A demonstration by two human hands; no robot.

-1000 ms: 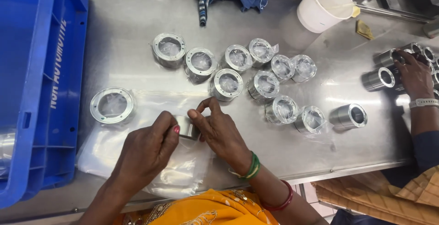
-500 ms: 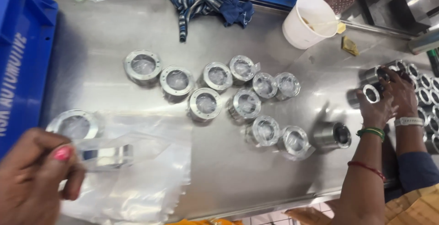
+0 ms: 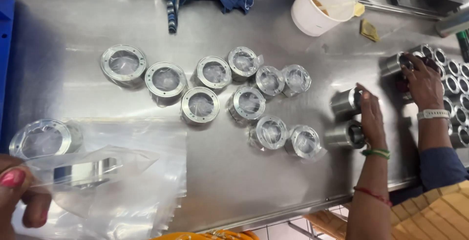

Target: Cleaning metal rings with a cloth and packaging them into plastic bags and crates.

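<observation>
Pinching a clear plastic bag (image 3: 93, 169) with a metal ring part inside, left hand (image 3: 19, 196) is half cut off at frame edge; right hand (image 3: 371, 118) grips an unbagged metal cylinder (image 3: 346, 135) on the steel table (image 3: 244, 181)

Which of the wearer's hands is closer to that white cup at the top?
The right hand, resting on bare metal rings below the white cup. The left hand holds a bagged ring at the far left edge.
</observation>
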